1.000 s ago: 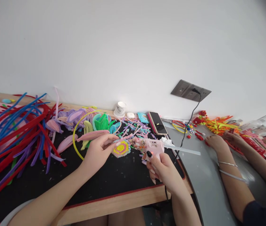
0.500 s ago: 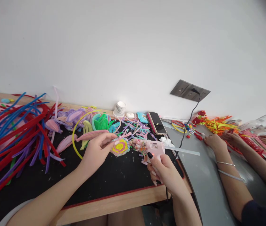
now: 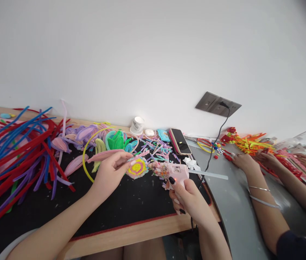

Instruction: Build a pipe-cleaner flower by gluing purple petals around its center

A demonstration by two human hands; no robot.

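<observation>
Near the frame's centre, the left hand [image 3: 111, 170] pinches a round yellow-and-pink fuzzy piece [image 3: 137, 168] by its edge – just right of it, the right hand [image 3: 189, 196] grips a pink glue gun [image 3: 181, 173] – pipe cleaners [image 3: 28, 147] fill the left side

**Fuzz, plastic and wood**

The pipe cleaners [image 3: 30, 143] and coiled disc [image 3: 137, 169] look fuzzy and matt. The glue gun [image 3: 179, 174] is smooth plastic, its glue stick [image 3: 211, 174] translucent. The mat [image 3: 120, 206] is matt cloth, the desk [image 3: 131, 233] bare wood. The phone screen [image 3: 180, 141] looks glossy, the grey tabletop [image 3: 234, 202] smooth with a sheen, the bangles [image 3: 264, 203] shiny metal.
</observation>
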